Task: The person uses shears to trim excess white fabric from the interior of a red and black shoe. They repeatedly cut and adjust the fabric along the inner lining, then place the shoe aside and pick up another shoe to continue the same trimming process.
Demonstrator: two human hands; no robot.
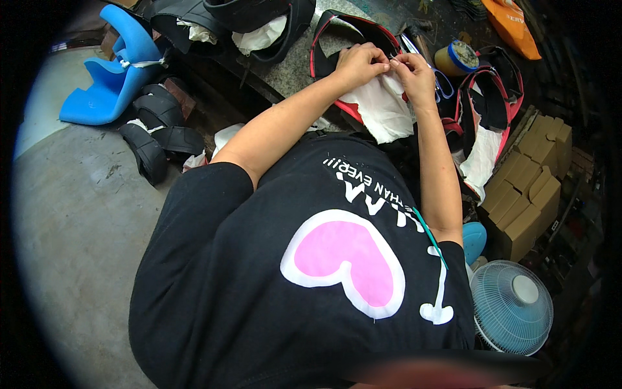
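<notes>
Both hands meet at a black piece with red edging (315, 55), which curves in a loop on the worktop. White cloth (387, 113) hangs from its near side, below my fingers. My left hand (363, 65) is closed, thumb and forefinger pinched at the top edge of the white cloth. My right hand (416, 74) is closed too, its fingertips pinching the same edge beside the left ones. Whatever small thing may lie between the fingertips is too small to tell. Blue-handled scissors (444, 87) lie just right of my right hand.
A similar black-and-red piece with white cloth (483, 155) lies at right, near a blue-rimmed tub (459, 57). Cardboard boxes (518, 201) and a fan (512, 305) stand further right. Black padded pieces (159, 107) and blue foam (107, 91) are at left. An orange bag (512, 26) lies far right.
</notes>
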